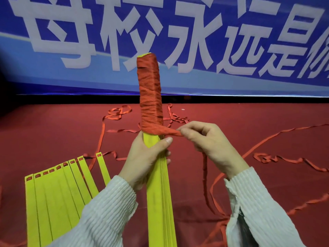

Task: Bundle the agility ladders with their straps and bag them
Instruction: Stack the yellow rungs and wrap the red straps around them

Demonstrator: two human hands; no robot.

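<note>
A stack of yellow ladder rungs (pixel 159 196) stands upright in the middle of the head view. Its upper half is wound tightly in red strap (pixel 150 93). My left hand (pixel 147 157) grips the yellow stack just below the wrapping, thumb across the front. My right hand (pixel 208 141) pinches the free run of the red strap right beside the bundle, pulled taut to the right. The strap's slack hangs down behind my right wrist. A second ladder's yellow rungs (pixel 57 193) lie fanned out flat at the lower left.
Loose red strap (pixel 267 139) trails in loops over the red cloth surface (pixel 53 132), to the right and behind the bundle. A blue banner (pixel 178 41) with large white characters hangs across the back. No bag is in view.
</note>
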